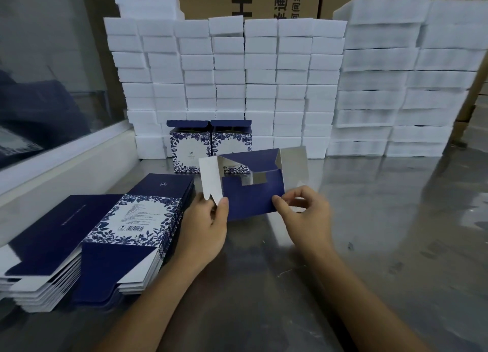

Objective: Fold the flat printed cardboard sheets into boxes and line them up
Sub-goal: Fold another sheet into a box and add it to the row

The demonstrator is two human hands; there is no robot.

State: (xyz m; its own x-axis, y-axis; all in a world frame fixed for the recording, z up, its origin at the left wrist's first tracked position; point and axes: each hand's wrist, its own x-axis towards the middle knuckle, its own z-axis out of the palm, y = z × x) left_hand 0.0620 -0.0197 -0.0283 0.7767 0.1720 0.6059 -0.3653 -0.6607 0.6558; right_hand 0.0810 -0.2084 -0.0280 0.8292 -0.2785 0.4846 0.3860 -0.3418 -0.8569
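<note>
Navy half-folded carton (250, 193), flaps up, pinched by left hand (204, 227) and right hand (303, 214) above steel table (369, 219); flat sheet stack (87, 235) left, two folded boxes (211, 145) behind.

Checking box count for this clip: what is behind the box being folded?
Behind the half-folded box, two finished boxes stand side by side, flaps up. Their lower fronts are partly covered. Behind them rise stacks of white foam blocks.

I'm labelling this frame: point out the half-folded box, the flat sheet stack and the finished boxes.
half-folded box (252, 202), head view, blue front flap
flat sheet stack (79, 227), head view, top sheet
finished boxes (211, 145), head view, printed fronts
</note>
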